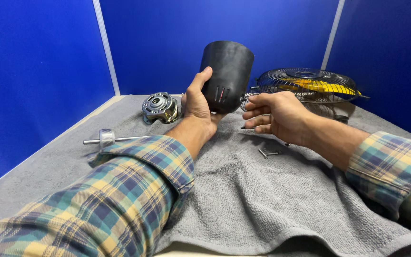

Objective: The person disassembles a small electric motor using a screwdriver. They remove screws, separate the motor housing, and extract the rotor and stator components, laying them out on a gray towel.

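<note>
Two hands are up over the grey towel point(281, 200) that covers the counter. My left hand point(200, 108) holds the black plastic housing point(227, 71) lifted above the far middle of the counter, thumb on its near side and the other fingers wrapped behind, mouth end tilted away. My right hand point(281, 116) sits just beside it, fingers loosely curled and closed on nothing, tips close to the housing's lower rim.

I judge the housing light and stiff, a thin moulded shell with a smooth, slightly slippery wall; the grip is best kept low, near the slotted end, where it narrows.

Toward the far left corner lies the bare motor point(160, 107), and a metal shaft point(108, 139) rests near the left edge. At the far right corner sits the wire fan guard point(308, 85) with yellow blades. Loose screws point(268, 153) lie on the towel near my right wrist.
</note>
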